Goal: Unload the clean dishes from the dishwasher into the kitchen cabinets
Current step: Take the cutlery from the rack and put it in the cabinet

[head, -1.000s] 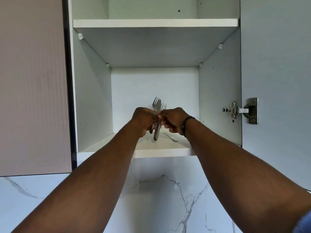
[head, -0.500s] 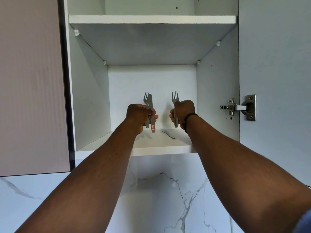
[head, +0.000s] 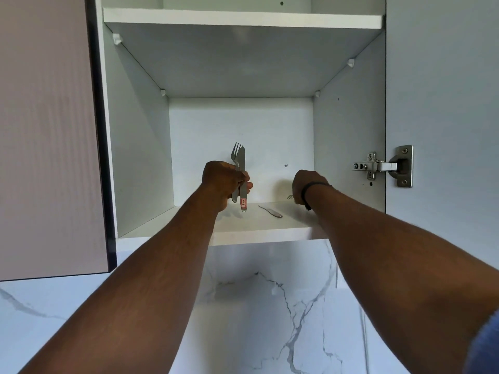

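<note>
Both my arms reach up into an open white wall cabinet (head: 243, 236). My left hand (head: 224, 180) grips a steel knife (head: 243, 174) with a red label on its handle, together with a fork (head: 235, 153), both held upright. My right hand (head: 307, 186) is low over the bottom shelf on the right, fingers curled round a second fork (head: 290, 197); only its tines show beside the hand, near the shelf. Another steel utensil (head: 271, 211) lies flat on the shelf between my hands.
An upper shelf (head: 243, 18) spans the cabinet above. The cabinet's open door (head: 442, 103) with its metal hinge (head: 383, 166) stands at the right. A closed pink door (head: 46, 130) is at the left. A marble-patterned wall (head: 270, 306) lies below.
My hands have drawn apart. The right hand has taken one fork, moved right and brought it down from upright to the shelf. The left hand keeps the knife and fork upright.
</note>
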